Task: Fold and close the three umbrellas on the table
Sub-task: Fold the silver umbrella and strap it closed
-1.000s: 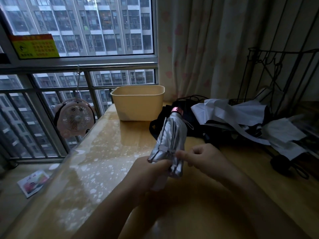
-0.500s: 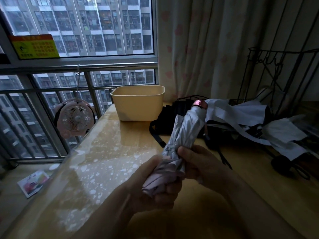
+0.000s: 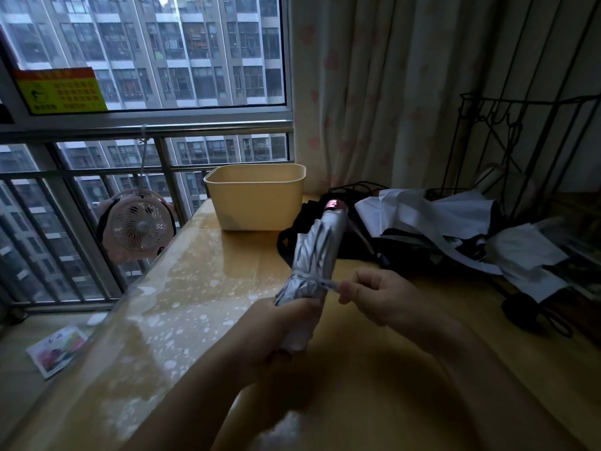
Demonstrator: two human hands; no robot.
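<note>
A folded silver umbrella (image 3: 317, 250) with a pink tip points up and away over the wooden table (image 3: 201, 288). My left hand (image 3: 279, 327) grips its lower end. My right hand (image 3: 377, 296) pinches the umbrella's closing strap (image 3: 325, 283), which is wrapped around the gathered canopy. Behind it lies a black umbrella (image 3: 328, 236), collapsed and loose. To the right a white and black umbrella (image 3: 455, 229) lies rumpled, its canopy spread and its black handle near the right table edge.
A cream plastic tub (image 3: 257, 198) stands at the back of the table by the window. A small pink fan (image 3: 138, 224) hangs on the railing at left. A black wire rack (image 3: 520, 151) stands at right. A leaflet (image 3: 57, 351) lies on the floor.
The silver umbrella swung right, then came back nearly upright. My right hand moved off the canopy and now pulls the strap out to the right around the bundle.
</note>
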